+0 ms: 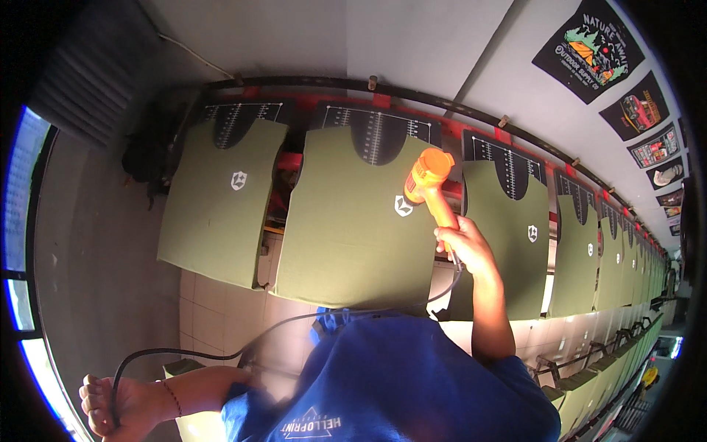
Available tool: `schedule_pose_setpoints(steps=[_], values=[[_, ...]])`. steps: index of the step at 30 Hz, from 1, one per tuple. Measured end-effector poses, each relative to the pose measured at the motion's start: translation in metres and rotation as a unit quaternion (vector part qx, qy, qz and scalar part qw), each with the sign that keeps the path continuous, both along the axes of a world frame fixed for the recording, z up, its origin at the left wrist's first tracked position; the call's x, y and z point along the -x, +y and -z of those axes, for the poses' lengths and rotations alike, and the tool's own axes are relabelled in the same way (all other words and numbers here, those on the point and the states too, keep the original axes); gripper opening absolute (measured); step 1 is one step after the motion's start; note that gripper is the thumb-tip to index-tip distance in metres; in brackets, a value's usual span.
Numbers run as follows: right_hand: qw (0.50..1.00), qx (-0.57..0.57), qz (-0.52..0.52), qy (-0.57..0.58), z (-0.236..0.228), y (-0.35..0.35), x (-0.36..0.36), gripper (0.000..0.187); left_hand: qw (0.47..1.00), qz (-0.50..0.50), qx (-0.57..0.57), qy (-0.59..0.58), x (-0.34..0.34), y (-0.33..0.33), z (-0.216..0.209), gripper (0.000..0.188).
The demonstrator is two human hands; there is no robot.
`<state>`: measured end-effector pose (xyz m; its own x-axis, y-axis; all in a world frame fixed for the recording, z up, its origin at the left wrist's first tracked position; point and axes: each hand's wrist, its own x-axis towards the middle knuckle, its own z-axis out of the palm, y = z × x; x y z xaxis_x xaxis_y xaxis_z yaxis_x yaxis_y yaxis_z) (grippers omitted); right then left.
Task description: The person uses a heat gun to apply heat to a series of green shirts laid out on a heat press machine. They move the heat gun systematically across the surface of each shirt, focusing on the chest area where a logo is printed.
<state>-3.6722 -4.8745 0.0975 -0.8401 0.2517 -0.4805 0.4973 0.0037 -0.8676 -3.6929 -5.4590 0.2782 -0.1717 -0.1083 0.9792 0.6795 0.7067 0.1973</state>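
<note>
My right hand (466,243) grips an orange hair-dryer-shaped heat gun (429,177) by its handle. The nozzle end points down at a small white shield print (403,205) on the chest of an olive green shirt (346,228). That shirt lies stretched over a dark board with white ruler marks (379,129) at its neck. Out at the lower left, my left hand (110,404) is closed around the black power cord (243,352). From there the cord runs across my front to the heat gun's handle.
Another green shirt (221,199) on its board lies to the left, and a further one (508,243) to the right. Several more recede along the row. A dark metal rail (434,100) runs behind the boards. Printed posters (589,51) hang on the wall; pale tiles (213,309) cover the floor.
</note>
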Motion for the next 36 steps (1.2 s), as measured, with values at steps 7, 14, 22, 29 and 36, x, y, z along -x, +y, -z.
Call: schedule_pose_setpoints(steps=[7, 14, 22, 29, 36], values=[[0.999, 0.034, 0.014, -0.026, -0.001, 0.002, -0.016, 0.017, 1.0, -0.003, 0.006, -0.029, -0.002, -0.027, -0.001, 0.059], [0.998, 0.049, 0.012, -0.038, -0.011, -0.007, -0.018, 0.018, 0.923, 0.362, -0.117, -0.062, 0.004, -0.043, 0.003, 0.052], [0.998, 0.022, -0.046, -0.038, -0.015, -0.018, 0.006, 0.018, 0.982, 0.162, -0.087, -0.052, 0.023, -0.018, 0.0, 0.051], [0.998, 0.056, -0.019, 0.017, -0.013, 0.014, -0.02, 0.022, 0.973, -0.226, 0.04, 0.01, 0.01, 0.047, -0.004, 0.052], [0.991, 0.04, 0.128, -0.009, -0.017, 0.166, -0.141, 0.02, 0.896, 0.424, -0.102, -0.083, -0.048, 0.109, 0.008, 0.06]])
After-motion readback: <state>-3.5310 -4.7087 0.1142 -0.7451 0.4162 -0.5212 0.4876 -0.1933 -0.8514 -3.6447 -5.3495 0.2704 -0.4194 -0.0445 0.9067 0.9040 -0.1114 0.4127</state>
